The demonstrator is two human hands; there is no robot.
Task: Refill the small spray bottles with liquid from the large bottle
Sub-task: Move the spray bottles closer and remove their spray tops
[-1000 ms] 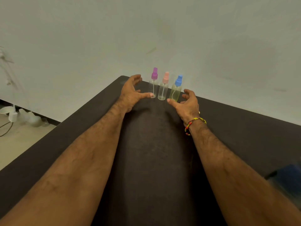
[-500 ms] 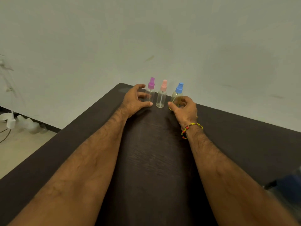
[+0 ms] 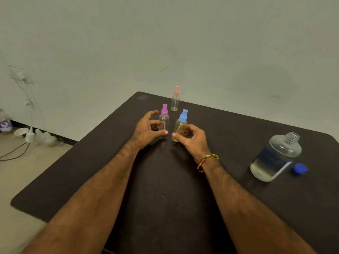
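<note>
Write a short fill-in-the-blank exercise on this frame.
1. The right hand holds the small clear spray bottle with the ____ cap.
2. The small spray bottle no hand touches has a ____ cap.
3. The large clear bottle stands with its loose blue cap lying ____ it.

Missing words: blue; pink; beside

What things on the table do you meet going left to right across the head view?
Purple-capped spray bottle → pink-capped spray bottle → blue-capped spray bottle → large bottle → blue cap.
</note>
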